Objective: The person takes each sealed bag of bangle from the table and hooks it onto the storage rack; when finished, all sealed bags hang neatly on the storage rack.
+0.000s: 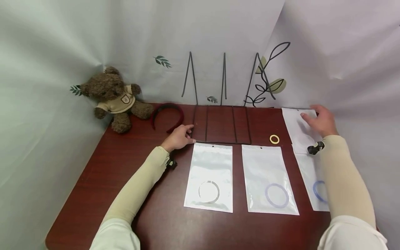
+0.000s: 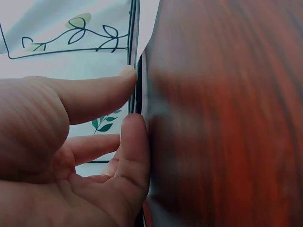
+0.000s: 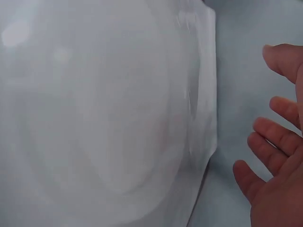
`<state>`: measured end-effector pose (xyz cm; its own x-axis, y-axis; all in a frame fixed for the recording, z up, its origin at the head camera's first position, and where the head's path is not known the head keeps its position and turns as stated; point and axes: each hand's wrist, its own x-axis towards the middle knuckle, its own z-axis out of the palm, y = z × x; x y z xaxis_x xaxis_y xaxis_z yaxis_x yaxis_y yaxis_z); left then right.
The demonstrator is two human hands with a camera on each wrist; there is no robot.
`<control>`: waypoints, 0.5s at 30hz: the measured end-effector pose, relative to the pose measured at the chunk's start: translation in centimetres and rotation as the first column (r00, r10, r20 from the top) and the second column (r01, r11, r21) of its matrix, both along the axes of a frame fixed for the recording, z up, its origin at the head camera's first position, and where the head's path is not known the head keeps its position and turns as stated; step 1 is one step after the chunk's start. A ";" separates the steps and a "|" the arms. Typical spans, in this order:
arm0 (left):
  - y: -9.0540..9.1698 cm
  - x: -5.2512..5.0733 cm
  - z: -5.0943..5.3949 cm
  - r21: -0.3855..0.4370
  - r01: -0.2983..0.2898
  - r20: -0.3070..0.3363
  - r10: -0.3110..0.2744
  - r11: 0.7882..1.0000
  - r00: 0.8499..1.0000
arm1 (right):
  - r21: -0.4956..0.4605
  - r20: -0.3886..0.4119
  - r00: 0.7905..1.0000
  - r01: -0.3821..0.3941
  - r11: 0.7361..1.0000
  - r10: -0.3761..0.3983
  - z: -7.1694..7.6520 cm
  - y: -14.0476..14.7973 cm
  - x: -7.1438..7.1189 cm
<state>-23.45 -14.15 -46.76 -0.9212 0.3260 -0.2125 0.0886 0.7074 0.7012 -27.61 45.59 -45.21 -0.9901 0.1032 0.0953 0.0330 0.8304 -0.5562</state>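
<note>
My left hand [image 1: 178, 138] is at the front left corner of a black wire rack [image 1: 218, 142], whose base lies on the table with tall bent prongs rising at the back. In the left wrist view the thumb and loosely bent fingers [image 2: 135, 146] reach the dark rod [image 2: 138, 94], thumb and fingertips apart. At the far right, my right hand [image 1: 323, 121] hovers by a white zip bag [image 1: 297, 126], fingers spread and holding nothing. The right wrist view shows a glossy white bag [image 3: 109, 109] beside that hand, with a gap between them.
Two flat bags, one with a clear bangle [image 1: 209, 191] and one with a lilac bangle [image 1: 276, 195], lie in front. A blue bangle [image 1: 319, 191] is partly behind the right arm. A yellow ring [image 1: 274, 139], dark red headband [image 1: 168, 105] and teddy bear [image 1: 115, 97] lie farther back.
</note>
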 end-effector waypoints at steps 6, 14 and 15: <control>0.4 0.0 -0.1 -0.010 0.016 0.007 -0.016 1.000 1.000 | -0.008 0.097 0.995 0.004 1.000 -0.003 -1.2 2.4 -0.8; 0.3 -0.2 0.3 0.007 -0.011 0.026 0.011 1.000 1.000 | 0.040 0.240 0.970 -0.045 0.998 0.034 -1.4 3.6 -1.6; 0.3 -0.2 0.3 0.007 -0.014 0.032 0.014 1.000 0.999 | 0.048 0.257 0.966 -0.050 0.998 0.036 -1.4 3.6 -1.6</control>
<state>-23.65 -13.89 -46.47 -0.9186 0.3145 -0.2393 0.0564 0.7036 0.7084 -29.22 49.17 -46.57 -0.9856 0.0618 -0.1574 0.1321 0.8626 -0.4884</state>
